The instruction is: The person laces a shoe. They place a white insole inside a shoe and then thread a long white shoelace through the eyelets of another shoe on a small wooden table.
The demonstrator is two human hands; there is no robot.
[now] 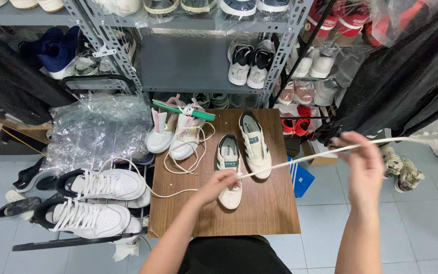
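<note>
A cream shoe with green trim [229, 162] lies on a small brown wooden table [275, 208]. My left hand [220, 183] rests on its front part, fingers pinched at the lace. A long white lace [300, 159] runs taut from there up to the right. My right hand [363, 160] is raised off the table's right side, closed on that lace, and looks blurred. The matching second shoe [255, 143] lies just right of the first.
A white and pink pair [174, 133] with loose laces sits at the table's back left. Two white sneakers [97, 200] rest on a rack to the left, beside crumpled clear plastic [97, 129]. Grey metal shelves [193, 63] with shoes stand behind. Dark cloth [406, 71] hangs on the right.
</note>
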